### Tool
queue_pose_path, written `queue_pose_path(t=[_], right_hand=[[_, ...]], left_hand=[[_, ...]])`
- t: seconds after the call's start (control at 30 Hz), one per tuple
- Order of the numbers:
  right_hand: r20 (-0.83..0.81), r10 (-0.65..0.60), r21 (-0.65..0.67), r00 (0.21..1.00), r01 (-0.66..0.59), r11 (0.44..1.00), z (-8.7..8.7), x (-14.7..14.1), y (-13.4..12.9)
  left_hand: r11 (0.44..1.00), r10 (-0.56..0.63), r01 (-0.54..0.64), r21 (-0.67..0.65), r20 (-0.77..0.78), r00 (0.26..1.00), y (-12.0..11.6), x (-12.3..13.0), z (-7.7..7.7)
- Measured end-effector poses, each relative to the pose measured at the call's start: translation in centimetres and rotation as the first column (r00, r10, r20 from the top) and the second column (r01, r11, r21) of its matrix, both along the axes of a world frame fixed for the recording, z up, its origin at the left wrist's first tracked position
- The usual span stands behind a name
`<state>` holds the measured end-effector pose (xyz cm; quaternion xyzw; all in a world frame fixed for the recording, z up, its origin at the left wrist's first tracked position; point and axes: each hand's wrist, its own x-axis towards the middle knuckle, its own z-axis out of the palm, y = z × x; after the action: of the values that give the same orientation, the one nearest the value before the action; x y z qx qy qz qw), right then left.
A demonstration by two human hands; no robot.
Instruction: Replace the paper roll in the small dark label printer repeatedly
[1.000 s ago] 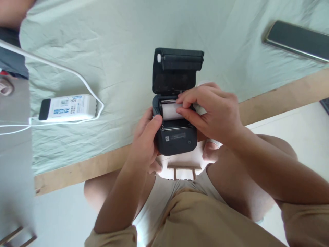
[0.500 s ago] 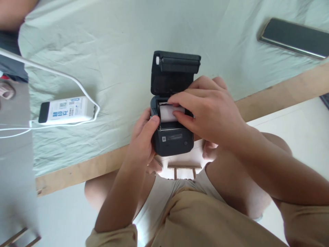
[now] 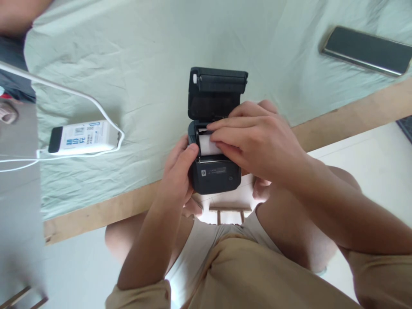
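A small black printer is held over the table's near edge, its lid swung up and back. My left hand wraps round its left side, thumb on the rim. Inside the compartment lies a white paper roll. My right hand reaches in from the right, its thumb and fingers pinched together at the roll's right part. The fingers hide that part of the roll, so whether they grip the paper's end is unclear.
On the green cloth lie a white box-shaped device with a white cable at the left and a dark phone at the right. A wooden edge borders the cloth. A person's arm shows top left.
The fingers of my right hand have shifted slightly left and closed together over the roll. The lid and printer sit slightly further left in the view.
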<state>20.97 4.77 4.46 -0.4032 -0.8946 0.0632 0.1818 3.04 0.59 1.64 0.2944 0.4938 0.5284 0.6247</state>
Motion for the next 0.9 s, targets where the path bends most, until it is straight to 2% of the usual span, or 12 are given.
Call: queue_pose_path(t=[0.27, 0.47, 0.73, 0.8, 0.9], right_hand=[[0.005, 0.02, 0.001, 1.0, -0.02, 1.0, -0.4, 0.2, 0.2], [-0.05, 0.046, -0.053, 0.998, -0.048, 0.997, -0.1, 0.3, 0.0], [0.07, 0.03, -0.121, 0.997, -0.021, 0.992, 1.0, 0.1, 0.1], [0.019, 0.029, -0.105, 0.999, -0.027, 0.994, 1.4, 0.2, 0.0], [-0.187, 0.026, -0.126, 0.982, -0.051, 0.991, 2.4, 0.9, -0.3]], left_hand=[[0.999, -0.025, 0.025, -0.025, -0.001, 1.0, -0.1, -0.1, 0.3], [0.999, -0.038, 0.038, 0.001, 0.0, 0.999, -0.1, -0.2, 0.2], [0.997, -0.077, 0.078, 0.001, -0.08, 0.994, -0.3, -0.2, 0.2], [0.998, -0.067, 0.067, 0.0, -0.085, 0.994, -0.3, -0.2, 0.3], [0.997, -0.064, 0.061, -0.037, -0.075, 0.995, -0.3, -0.1, 0.6]])
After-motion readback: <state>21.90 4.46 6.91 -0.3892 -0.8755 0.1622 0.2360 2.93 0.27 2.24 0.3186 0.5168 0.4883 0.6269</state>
